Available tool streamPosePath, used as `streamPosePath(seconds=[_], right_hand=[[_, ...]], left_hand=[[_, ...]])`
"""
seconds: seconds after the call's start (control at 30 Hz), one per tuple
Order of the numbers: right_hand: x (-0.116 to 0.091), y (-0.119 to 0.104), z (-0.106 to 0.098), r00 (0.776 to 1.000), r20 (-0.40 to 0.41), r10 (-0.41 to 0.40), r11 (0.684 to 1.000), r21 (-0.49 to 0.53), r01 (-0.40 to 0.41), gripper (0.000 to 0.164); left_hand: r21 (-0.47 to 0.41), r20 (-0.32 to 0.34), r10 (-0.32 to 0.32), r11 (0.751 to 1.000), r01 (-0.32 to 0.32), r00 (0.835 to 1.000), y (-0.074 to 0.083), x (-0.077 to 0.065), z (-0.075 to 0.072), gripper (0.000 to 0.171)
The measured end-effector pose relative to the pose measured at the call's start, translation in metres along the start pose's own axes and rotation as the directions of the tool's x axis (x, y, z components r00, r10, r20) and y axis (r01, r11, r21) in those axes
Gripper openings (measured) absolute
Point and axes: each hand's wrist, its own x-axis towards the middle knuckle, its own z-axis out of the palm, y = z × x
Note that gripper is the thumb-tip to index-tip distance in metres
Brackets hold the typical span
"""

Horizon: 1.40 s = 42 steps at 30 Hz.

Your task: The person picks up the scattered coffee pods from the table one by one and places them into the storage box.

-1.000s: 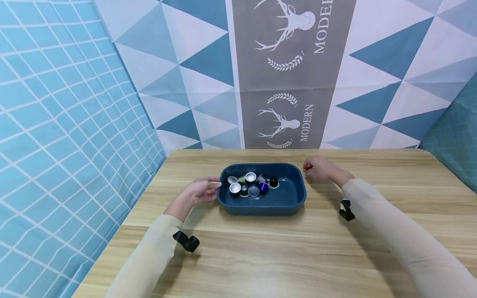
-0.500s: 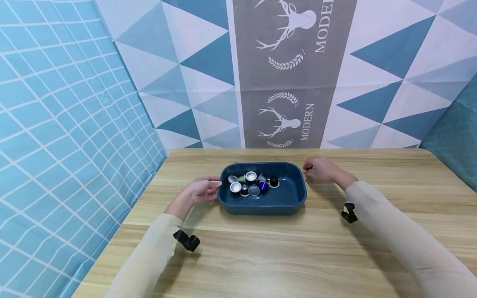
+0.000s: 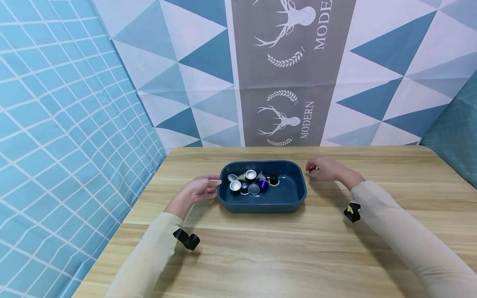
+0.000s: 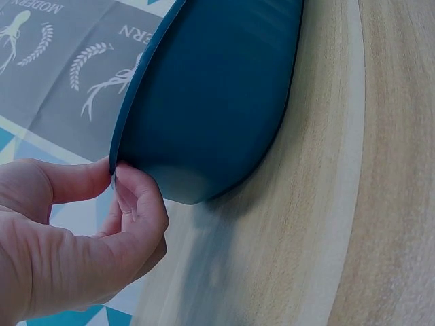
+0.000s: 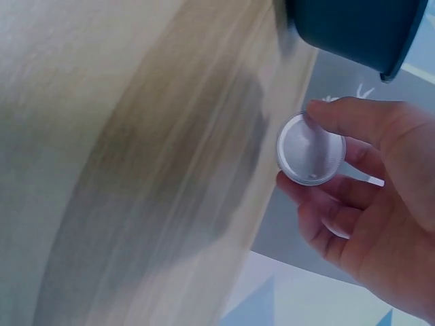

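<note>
My left hand (image 3: 203, 188) pinches the left rim of a dark blue plastic bin (image 3: 261, 208); in the left wrist view the thumb and a finger close on the rim (image 4: 126, 122). Inside, mostly toward the left half, lie several coffee capsules (image 3: 250, 176), silver, green, blue and black. Just beyond the bin's right end, my right hand (image 3: 324, 169) holds a coffee capsule (image 5: 311, 148) between thumb and fingers. Its round silver lid faces the right wrist camera, and a bit of red shows at the fingertips in the head view.
The bin rests on a light wood table (image 3: 257, 256), toward its back edge. Behind it hangs a patterned cloth (image 3: 275, 74) with deer prints, and a blue tiled cloth (image 3: 67, 124) covers the left side. Black wrist cameras (image 3: 186, 239) sit on both sleeves.
My right hand has shifted slightly to the right with the capsule, a little farther from the bin's rim. The left hand, bin and capsules inside stay in place.
</note>
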Motion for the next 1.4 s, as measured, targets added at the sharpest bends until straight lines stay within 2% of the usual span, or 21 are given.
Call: streamPosePath(seconds=[0.2,0.63,1.03,1.2,1.4], right_hand=[[-0.004,-0.004,-0.007,0.999,0.038,-0.030,1.000,-0.006,0.031,0.015],[-0.015,-0.021,-0.022,0.995,0.096,-0.030,0.999,-0.027,0.032,0.014],[-0.020,-0.033,-0.033,0.988,0.154,0.008,1.000,-0.025,-0.005,0.016],[-0.021,-0.038,-0.037,0.986,0.163,0.024,1.000,-0.019,-0.021,0.013],[-0.019,-0.046,-0.047,0.988,0.157,-0.001,1.000,-0.016,0.003,0.011]], left_hand=[[0.002,-0.012,-0.004,1.000,0.004,1.000,0.001,0.001,0.001,0.041],[-0.003,-0.031,-0.009,1.000,0.009,0.999,0.001,0.001,0.002,0.040],[0.010,-0.029,0.003,1.000,-0.003,1.000,0.000,0.001,0.001,0.041],[0.021,-0.035,-0.009,1.000,0.010,0.999,0.000,0.001,0.001,0.041],[0.019,-0.028,-0.006,1.000,0.007,1.000,0.001,0.000,0.001,0.041]])
